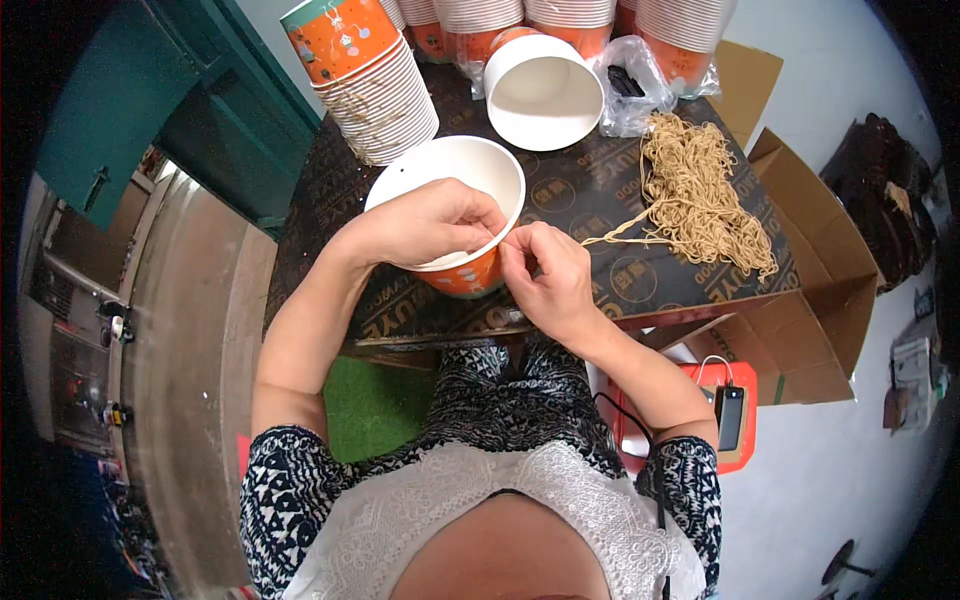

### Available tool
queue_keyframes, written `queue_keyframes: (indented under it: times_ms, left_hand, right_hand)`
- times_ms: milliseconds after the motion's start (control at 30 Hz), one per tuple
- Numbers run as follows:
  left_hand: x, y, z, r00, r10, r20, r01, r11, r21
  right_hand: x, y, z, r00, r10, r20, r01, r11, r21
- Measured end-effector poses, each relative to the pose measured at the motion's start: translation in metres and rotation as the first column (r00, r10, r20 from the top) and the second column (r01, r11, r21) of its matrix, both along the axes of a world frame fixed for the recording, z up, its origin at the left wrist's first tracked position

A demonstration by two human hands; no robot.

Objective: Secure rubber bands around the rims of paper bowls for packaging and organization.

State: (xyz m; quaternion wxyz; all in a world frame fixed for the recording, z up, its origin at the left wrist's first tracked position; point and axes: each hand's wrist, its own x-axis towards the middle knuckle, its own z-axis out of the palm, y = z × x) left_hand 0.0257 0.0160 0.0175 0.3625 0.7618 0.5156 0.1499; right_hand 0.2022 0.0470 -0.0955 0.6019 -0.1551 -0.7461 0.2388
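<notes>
A white-lined paper bucket (447, 160) with an orange printed outside stands upright at the table's near edge. My left hand (430, 222) reaches over its rim, fingers and thumb closed together against the inside of the right wall. Outside that same wall, my right hand (550, 275) is closed in a pinch just below the rim. The fingertips of both hands nearly meet across the wall; what they pinch is too small or hidden to make out. Right of them lies a heap of tan cord (700, 200), with loose strands running toward the back of my right hand.
Beyond the bucket, another paper bucket (545, 92) lies on its side. A leaning stack of nested buckets (375, 95) stands at the far left, more stacks at the back. A clear plastic bag (637, 85) sits beside them. An open cardboard box (815, 270) adjoins the dark table's right side.
</notes>
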Motion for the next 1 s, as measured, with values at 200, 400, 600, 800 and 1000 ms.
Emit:
queue_keyframes:
  times_ms: [200, 400, 600, 800, 1000]
  left_hand:
    - [0.005, -0.005, 0.0, 0.99, 0.138, 0.016, -0.139, 0.99, 0.03]
    - [0.014, -0.025, -0.002, 0.919, 0.376, 0.116, -0.39, 0.911, 0.136]
    - [0.026, -0.022, -0.006, 0.948, 0.121, 0.293, -0.232, 0.896, 0.38]
    - [0.022, -0.016, -0.012, 0.927, 0.152, 0.342, -0.248, 0.933, 0.259]
    - [0.021, -0.016, -0.008, 0.922, 0.276, 0.271, -0.344, 0.905, 0.25]
  right_hand:
    - [0.005, 0.001, 0.004, 1.0, -0.005, 0.021, 0.004, 0.999, 0.035]
    - [0.02, 0.002, 0.0, 0.988, -0.012, 0.153, 0.004, 0.999, 0.052]
    - [0.014, 0.005, 0.0, 0.996, 0.062, 0.068, -0.059, 0.997, -0.046]
    - [0.012, 0.005, 0.001, 0.994, 0.086, 0.072, -0.084, 0.996, -0.019]
    - [0.038, 0.008, 0.014, 0.975, 0.006, 0.221, -0.035, 0.991, 0.132]
